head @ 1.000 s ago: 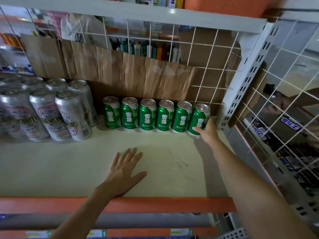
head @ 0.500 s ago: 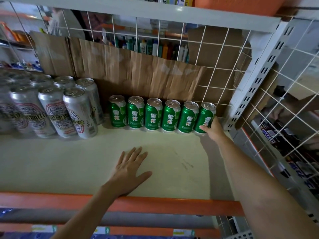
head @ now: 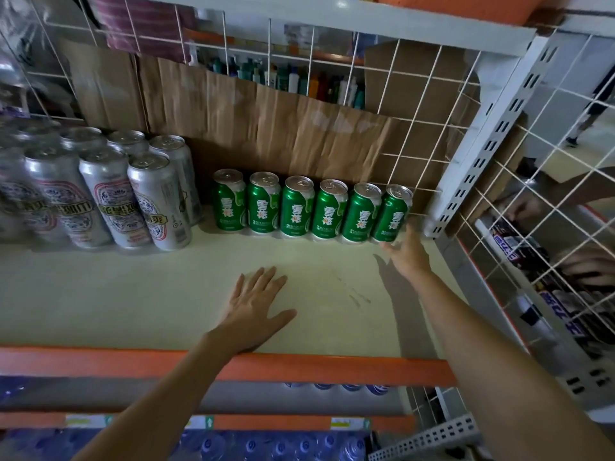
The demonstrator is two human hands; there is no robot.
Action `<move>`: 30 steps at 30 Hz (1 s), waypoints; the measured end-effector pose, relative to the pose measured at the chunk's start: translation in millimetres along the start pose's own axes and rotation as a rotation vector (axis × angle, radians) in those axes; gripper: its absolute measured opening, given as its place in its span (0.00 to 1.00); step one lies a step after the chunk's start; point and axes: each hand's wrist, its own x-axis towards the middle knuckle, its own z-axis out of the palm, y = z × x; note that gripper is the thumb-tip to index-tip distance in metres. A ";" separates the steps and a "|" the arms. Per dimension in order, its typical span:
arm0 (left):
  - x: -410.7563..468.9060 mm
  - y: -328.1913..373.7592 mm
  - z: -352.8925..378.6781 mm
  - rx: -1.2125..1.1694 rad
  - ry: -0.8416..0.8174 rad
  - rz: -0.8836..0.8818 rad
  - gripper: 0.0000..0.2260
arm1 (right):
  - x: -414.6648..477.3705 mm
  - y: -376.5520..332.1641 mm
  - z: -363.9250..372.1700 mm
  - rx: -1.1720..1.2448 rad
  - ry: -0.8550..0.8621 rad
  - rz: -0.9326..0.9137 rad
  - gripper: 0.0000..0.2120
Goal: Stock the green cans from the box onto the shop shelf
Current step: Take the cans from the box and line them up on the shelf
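**6 green cans lined at the back of the shelf, right grip at the end can**

The pale shop shelf (head: 100,294) fills most of the view, edged at the front by an orange rail (head: 66,359). Brown cardboard (head: 266,128) stands along its back against a white wire grid (head: 416,94), and a slotted white post (head: 482,138) closes the right rear corner. At the left rear stands a cluster of tall silver cans (head: 109,194), upright and packed close. Just beside them to the right, the 6 green cans (head: 296,207) stand upright in 1 row against the cardboard, side by side, reaching nearly to the post.

The person's left grip (head: 256,307) lies palm down on the bare shelf near the rail, fingers straight and spread, well apart from the cans. The right grip (head: 404,252) reaches to the rightmost green can (head: 392,211), its thumb at the can's base and its fingers against the lower right side. The hand is blurred, so whether it clasps the can or only touches it cannot be told
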 end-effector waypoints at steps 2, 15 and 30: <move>0.5 0.8 -0.2 -0.012 -0.004 0.003 0.44 | -11.1 0.2 -0.3 -0.093 0.025 0.011 0.27; -15.6 -4.6 -27.5 -0.006 -0.064 0.029 0.31 | -116.6 -23.0 5.8 -0.439 -0.058 -0.090 0.27; -96.9 4.0 -27.9 0.000 0.056 -0.186 0.32 | -201.9 -37.9 27.1 -0.512 -0.107 -0.348 0.28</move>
